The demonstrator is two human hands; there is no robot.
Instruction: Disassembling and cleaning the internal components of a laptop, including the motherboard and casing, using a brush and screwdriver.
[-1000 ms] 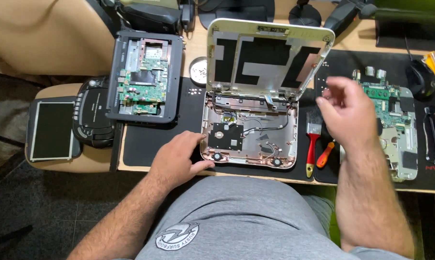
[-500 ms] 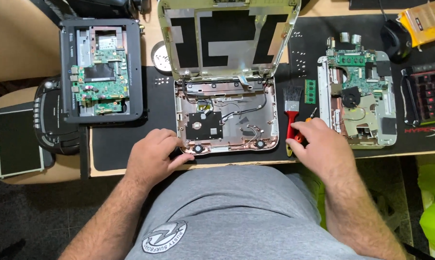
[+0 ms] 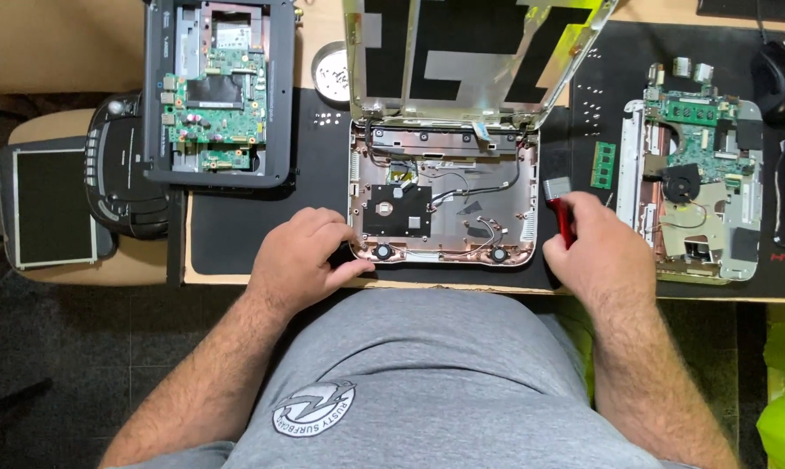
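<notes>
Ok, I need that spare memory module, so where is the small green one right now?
In the head view the green memory module lies on the black mat, right of the opened laptop base, just above the right hand and left of the stripped board assembly.

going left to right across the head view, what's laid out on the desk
Loose screen panel → black radio → dark opened laptop base → left hand → pink opened laptop → right hand holding a red-handled tool → stripped circuit board chassis → black mouse

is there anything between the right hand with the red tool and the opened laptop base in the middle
Nothing visible. The right hand grips a red-handled tool just off the right edge of the open laptop base, with only bare black mat between them. The left hand rests at the base's lower left corner, away from that side.
</notes>
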